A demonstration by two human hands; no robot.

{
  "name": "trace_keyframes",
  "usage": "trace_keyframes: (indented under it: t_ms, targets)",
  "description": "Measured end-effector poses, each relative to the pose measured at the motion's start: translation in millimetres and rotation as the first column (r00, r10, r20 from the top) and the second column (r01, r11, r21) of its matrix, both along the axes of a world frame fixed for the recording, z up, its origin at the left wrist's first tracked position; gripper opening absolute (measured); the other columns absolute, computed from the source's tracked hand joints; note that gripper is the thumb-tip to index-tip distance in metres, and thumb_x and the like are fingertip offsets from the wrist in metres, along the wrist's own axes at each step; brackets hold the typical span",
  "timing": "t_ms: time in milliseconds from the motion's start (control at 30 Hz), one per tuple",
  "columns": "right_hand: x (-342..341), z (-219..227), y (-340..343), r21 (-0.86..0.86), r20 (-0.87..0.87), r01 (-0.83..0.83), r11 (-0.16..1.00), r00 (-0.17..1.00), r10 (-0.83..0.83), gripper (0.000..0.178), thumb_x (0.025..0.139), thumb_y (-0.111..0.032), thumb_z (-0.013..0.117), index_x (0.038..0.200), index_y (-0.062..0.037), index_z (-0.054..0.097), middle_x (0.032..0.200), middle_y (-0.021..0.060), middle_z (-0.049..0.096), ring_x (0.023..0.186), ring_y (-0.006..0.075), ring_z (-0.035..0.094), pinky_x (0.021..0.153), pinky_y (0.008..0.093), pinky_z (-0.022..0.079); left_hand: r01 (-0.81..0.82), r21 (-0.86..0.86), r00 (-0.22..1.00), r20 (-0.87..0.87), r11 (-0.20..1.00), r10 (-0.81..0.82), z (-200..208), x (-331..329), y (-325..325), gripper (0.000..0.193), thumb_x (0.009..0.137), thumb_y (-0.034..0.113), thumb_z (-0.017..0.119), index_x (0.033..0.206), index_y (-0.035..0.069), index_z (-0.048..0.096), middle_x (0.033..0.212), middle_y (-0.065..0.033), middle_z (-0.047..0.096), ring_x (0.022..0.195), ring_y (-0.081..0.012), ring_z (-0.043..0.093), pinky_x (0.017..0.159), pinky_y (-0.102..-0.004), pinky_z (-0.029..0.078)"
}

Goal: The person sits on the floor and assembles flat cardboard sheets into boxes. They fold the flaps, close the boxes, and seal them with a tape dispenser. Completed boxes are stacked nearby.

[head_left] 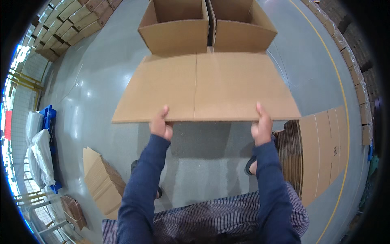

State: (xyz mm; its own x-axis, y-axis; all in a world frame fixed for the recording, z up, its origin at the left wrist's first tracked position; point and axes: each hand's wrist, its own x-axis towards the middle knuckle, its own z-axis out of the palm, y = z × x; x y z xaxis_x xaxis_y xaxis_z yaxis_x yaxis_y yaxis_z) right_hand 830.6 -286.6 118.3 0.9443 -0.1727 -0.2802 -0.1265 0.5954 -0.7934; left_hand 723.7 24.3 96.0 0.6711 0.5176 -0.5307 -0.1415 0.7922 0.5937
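Observation:
A flat brown cardboard sheet (231, 87) with a crease down its middle stretches out in front of me. Its near edge is gripped by both hands, thumbs on top and fingers hidden beneath. My left hand (161, 124) holds it left of the crease, my right hand (262, 125) well to the right. At the sheet's far edge stand two open-topped cardboard boxes, a left box (174, 36) and a right box (243, 36), with a narrow dark gap between them. Whether the sheet touches them I cannot tell.
A stack of flattened cardboard (321, 150) lies at my right, and a smaller cardboard pile (103, 179) at my left. Farther left, plastic-wrapped bundles (40, 154) rest by a blue pallet (50, 122). Stacked cartons (73, 22) stand far left. A yellow line (339, 85) marks the grey floor.

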Motion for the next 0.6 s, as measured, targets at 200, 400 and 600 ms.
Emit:
trace_keyframes:
  t_ms: [200, 400, 600]
  targets:
    - [72.8, 28.4, 27.6, 0.039, -0.243, -0.082, 0.996, 0.966, 0.089, 0.032, 0.080, -0.011, 0.069, 0.109, -0.0060, 0.057, 0.100, 0.0051, 0.060, 0.089, 0.0187, 0.056, 0.071, 0.0376, 0.048, 0.079, 0.094, 0.997, 0.003, 0.992, -0.080, 35.4, 61.3, 36.1, 0.026, 0.085, 0.011, 0.063, 0.109, 0.003, 0.056, 0.104, -0.0087, 0.059, 0.096, -0.0231, 0.058, 0.078, -0.0413, 0.051]
    - [-71.8, 44.4, 21.1, 0.064, -0.243, -0.165, 0.984, 0.954, 0.176, 0.020, 0.083, -0.014, 0.063, 0.101, -0.0064, 0.057, 0.092, 0.0069, 0.060, 0.083, 0.0211, 0.059, 0.067, 0.0398, 0.054, 0.090, 0.098, 0.996, -0.032, 0.991, -0.088, 57.6, -74.2, 36.5, 0.030, 0.082, 0.011, 0.058, 0.110, 0.003, 0.052, 0.106, -0.0102, 0.057, 0.094, -0.0246, 0.057, 0.074, -0.0420, 0.050]
    - [-220.6, 86.4, 23.5, 0.103, -0.350, -0.128, 0.986, 0.924, 0.156, 0.027, 0.080, -0.012, 0.064, 0.103, -0.0014, 0.054, 0.094, 0.0112, 0.059, 0.081, 0.0259, 0.062, 0.066, 0.0421, 0.057, 0.080, 0.208, 0.968, -0.250, 0.975, -0.026, 102.0, -197.4, 38.0, 0.014, 0.077, 0.014, 0.058, 0.088, 0.007, 0.055, 0.078, -0.0084, 0.059, 0.066, -0.0235, 0.061, 0.053, -0.0360, 0.052]
